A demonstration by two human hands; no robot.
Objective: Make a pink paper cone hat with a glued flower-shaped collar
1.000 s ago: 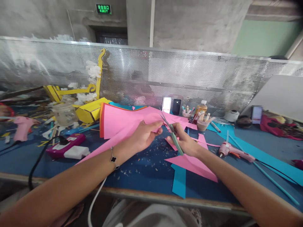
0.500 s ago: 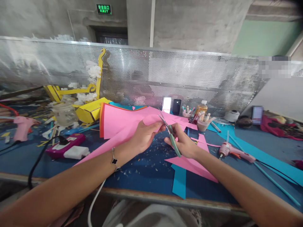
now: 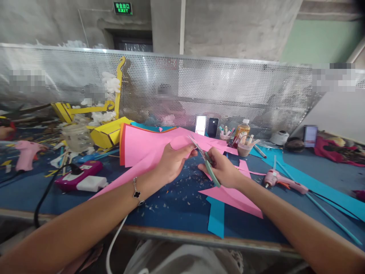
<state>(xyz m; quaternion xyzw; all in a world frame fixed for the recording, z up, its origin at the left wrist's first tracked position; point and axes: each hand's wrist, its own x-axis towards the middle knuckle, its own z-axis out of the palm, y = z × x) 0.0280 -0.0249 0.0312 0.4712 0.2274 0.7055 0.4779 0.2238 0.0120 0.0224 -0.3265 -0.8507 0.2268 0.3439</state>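
Left hand (image 3: 173,163): thumb on top and fingers curled beneath, pinching the edge of a pink paper sheet (image 3: 145,152) and lifting that edge a little off the desk (image 3: 171,217). A black-and-silver bracelet (image 3: 136,192) sits on the wrist.

Right hand (image 3: 224,169): fingers closed around the green handles of the scissors (image 3: 208,163), gripping them firmly.

Scissors: the long axis runs from the right hand up and to the left, away from the person. The handles point back toward the person, and the metal blades reach past the left hand's fingertips.

Spacing: the two hands are close together, and the blades lie at the sheet's edge, just beside the left thumb. Whether paper sits between the blades cannot be told.

Pink paper sheet: it lies across the desk, mostly left of the left hand, over an orange sheet (image 3: 122,144). Its long side runs from the left hand down to the left forearm.

Desk: dark blue, dotted with paper scraps. A pink piece (image 3: 230,198) and a blue strip (image 3: 216,217) lie below the right hand.

Rest: a pink glue gun (image 3: 285,182), a cup of sticks (image 3: 243,148), a phone (image 3: 212,127) and a yellow card box (image 3: 110,133).
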